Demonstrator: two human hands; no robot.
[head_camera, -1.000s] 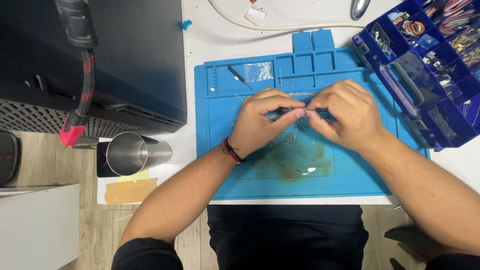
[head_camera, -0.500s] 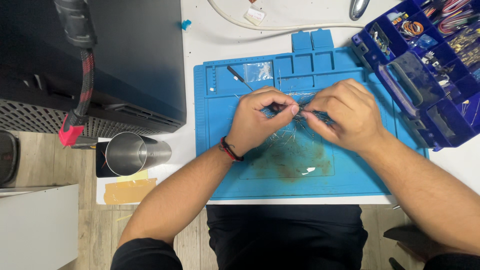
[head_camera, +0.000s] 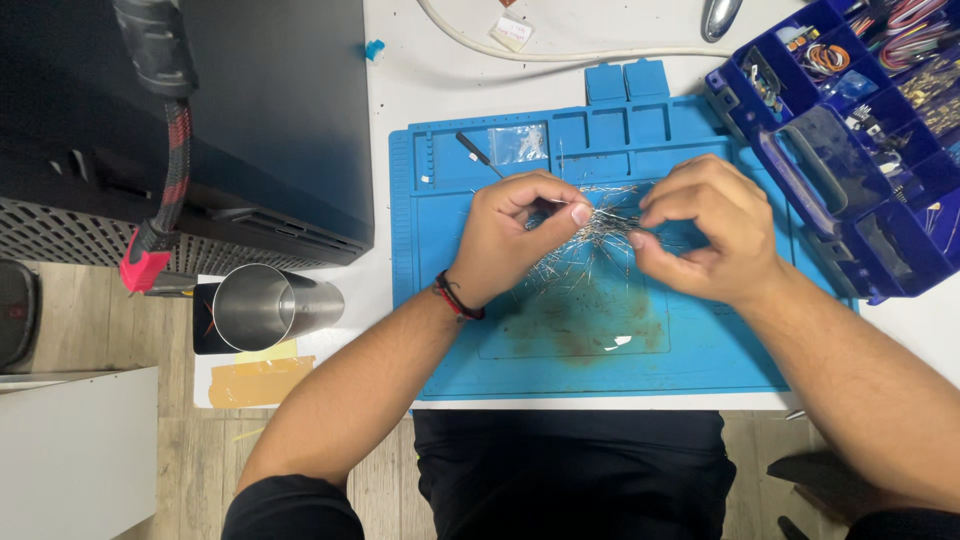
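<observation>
Both hands pinching at a tangle of thin metal pins over a blue work mat

Left hand (head_camera: 515, 232) curled, thumb and forefinger closed on the pins (head_camera: 596, 232); right hand (head_camera: 706, 232) likewise pinched on them (knuckles up), close beside. Bundle above the mat (head_camera: 700, 350) centre; blue parts box (head_camera: 850, 150) at right.

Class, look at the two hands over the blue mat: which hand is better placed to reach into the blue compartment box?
Probably the right hand: it sits closer to the blue compartment box at the mat's right edge. The left hand is farther away, pinching the thin wire pieces.
</observation>
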